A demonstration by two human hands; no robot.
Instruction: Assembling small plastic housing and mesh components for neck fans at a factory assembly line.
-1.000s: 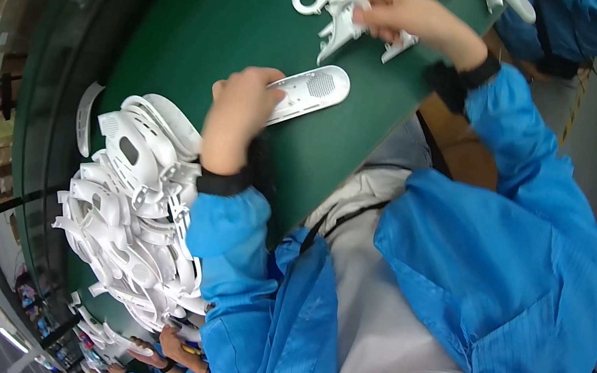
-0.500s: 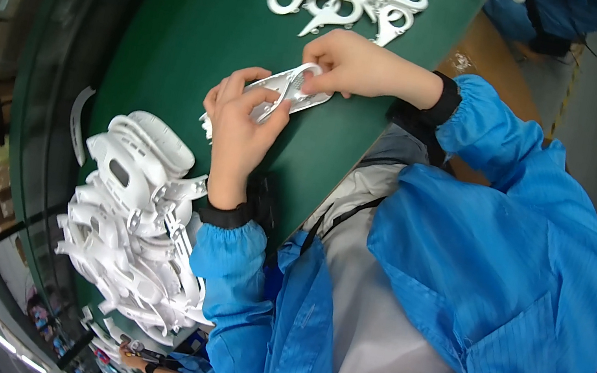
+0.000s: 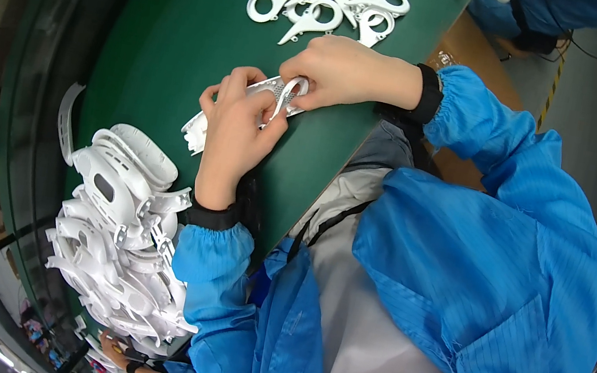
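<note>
A long white plastic shell [image 3: 196, 133] with a perforated patch is held above the green tabletop, tilted between my hands. My left hand [image 3: 236, 124] is closed round its middle from above, hiding much of it. Over the shell's right end lies a thin white looped plastic piece [image 3: 284, 102]. My right hand [image 3: 327, 72] pinches the rounded end of that loop, its fingertips partly hidden. Whether loop and shell are joined cannot be seen.
White ring-ended plastic parts [image 3: 312, 17] lie heaped at the far side of the green table [image 3: 158, 34]. Left of my left forearm is a pile of white shells [image 3: 118, 235]. A curved white strip [image 3: 68, 122] rests by the left edge. Another person's hand [image 3: 114, 350] shows at lower left.
Both hands and the shell have shifted slightly left in the picture, as has the whole scene. My right fingers have curled more closely over the loop's end.
</note>
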